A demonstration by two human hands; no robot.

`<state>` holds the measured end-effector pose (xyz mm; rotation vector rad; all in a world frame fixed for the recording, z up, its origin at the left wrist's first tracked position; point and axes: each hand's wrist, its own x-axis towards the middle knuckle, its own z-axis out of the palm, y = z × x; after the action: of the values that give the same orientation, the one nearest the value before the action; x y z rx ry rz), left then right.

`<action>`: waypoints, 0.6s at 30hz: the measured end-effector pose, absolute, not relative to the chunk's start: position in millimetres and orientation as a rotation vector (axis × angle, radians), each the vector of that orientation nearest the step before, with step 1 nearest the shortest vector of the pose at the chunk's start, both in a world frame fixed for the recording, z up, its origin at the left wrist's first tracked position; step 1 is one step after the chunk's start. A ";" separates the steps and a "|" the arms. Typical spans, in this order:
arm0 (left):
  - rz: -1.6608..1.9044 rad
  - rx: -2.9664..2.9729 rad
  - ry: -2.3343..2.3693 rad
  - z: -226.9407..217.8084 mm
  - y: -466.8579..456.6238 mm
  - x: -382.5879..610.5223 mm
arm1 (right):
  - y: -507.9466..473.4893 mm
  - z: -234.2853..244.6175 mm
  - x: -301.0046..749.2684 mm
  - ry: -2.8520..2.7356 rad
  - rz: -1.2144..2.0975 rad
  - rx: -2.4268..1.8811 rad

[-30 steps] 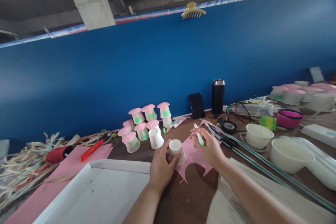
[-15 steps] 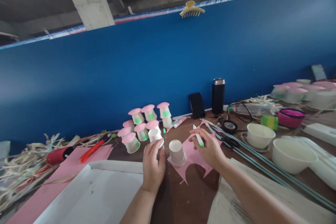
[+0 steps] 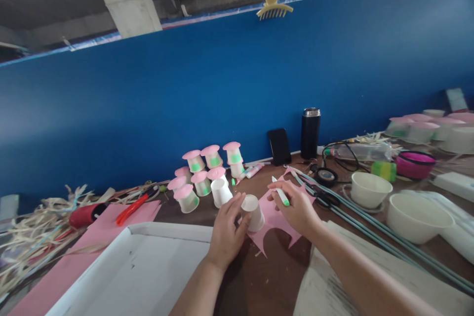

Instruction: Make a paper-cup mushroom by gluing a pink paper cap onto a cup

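Beside me an upside-down-tapered white paper cup stands on a pink paper scrap with curved cut-outs. My left hand has its thumb and fingers closed about the cup's left side. In my right hand is a white marker with a green end, pinched between thumb and fingers, apart from the cup. Just behind my left hand stands another white cup. Further back are several cups with green patches and pink paper discs on top, some stacked.
A white shallow tray and pink sheets lie at left, with red-handled pliers. Toward the right are a black flask, a phone, scissors, long green rods and white bowls. A blue partition rises behind.
My left hand has left the white cup at the back and moved right and nearer, onto the cup on the pink scrap. My right hand keeps the marker in almost the same place.
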<state>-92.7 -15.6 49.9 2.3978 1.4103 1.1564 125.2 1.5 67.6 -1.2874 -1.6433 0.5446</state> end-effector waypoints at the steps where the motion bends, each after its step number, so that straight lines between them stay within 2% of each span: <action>1: 1.152 2.393 1.407 49.4 -15.4 -92.3 | 1.9 67.2 125.4 -1.651 0.543 -1.308; 10: 1.151 2.372 1.372 50.3 -13.9 -88.3 | 4.1 66.1 129.8 -1.815 0.491 -1.705; 18: 1.168 2.359 1.366 47.7 -14.8 -86.6 | 1.1 71.9 127.4 -1.912 0.444 -1.809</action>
<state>-86.6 -14.8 47.7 2.3586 1.3657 1.1681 127.4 1.1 71.9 -1.8093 -1.9124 0.4440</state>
